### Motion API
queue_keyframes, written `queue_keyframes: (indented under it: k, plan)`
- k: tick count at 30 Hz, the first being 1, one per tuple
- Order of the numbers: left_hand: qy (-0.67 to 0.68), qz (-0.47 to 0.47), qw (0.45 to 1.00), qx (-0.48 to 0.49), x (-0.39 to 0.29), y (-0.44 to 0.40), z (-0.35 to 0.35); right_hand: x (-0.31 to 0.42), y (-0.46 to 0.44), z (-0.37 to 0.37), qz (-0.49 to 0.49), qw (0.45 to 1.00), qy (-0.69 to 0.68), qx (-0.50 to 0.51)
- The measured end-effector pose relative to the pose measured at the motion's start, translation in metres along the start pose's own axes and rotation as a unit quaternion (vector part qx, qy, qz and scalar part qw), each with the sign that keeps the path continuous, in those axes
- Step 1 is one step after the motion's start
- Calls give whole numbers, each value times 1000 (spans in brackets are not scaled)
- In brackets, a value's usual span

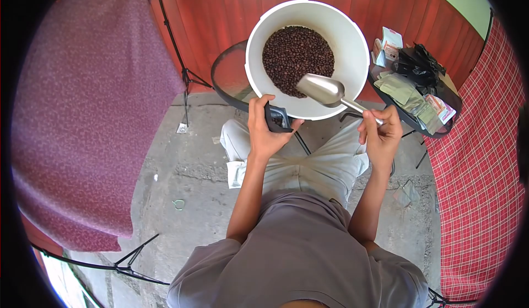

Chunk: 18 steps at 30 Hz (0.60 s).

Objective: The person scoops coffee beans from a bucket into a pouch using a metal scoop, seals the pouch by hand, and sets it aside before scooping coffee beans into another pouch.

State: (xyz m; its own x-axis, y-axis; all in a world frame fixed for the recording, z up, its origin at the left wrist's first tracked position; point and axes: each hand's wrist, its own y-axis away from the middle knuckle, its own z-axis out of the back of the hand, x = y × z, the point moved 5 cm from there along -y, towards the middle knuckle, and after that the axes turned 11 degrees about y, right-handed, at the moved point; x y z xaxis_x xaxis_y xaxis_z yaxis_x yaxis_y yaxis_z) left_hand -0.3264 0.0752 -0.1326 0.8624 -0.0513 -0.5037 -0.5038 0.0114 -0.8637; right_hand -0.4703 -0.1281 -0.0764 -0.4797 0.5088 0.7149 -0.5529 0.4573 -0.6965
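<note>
A white bucket (357,49) holds dark coffee beans (297,54) across its bottom. In my right hand (381,134) is the handle of a metal scoop (322,89), its bowl tilted over the bucket's near side. The scoop's bowl appears to hold no beans, though its inside shows only in part. My left hand (264,129) grips a small black bag (270,118) just outside the near rim. The bag's mouth faces up, and some dark beans seem to lie inside it.
The bucket stands on a round glass-topped table (228,79). On a second round table to the right lie black plastic bags (421,61), greenish pouches (399,90) and printed packets (390,43). Cloths hang on both sides, with thin black stand legs (129,266) on the floor.
</note>
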Motion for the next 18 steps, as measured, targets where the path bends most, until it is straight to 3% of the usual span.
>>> queue_keyframes:
  k: [7,18]
  plan:
    - [-6,-9,1000,5,-3,0,0,-40,3,-25,-89,995,32,-35]
    - [-4,-12,1000,15,-4,1,-2,-54,11,-47,-80,995,46,-32]
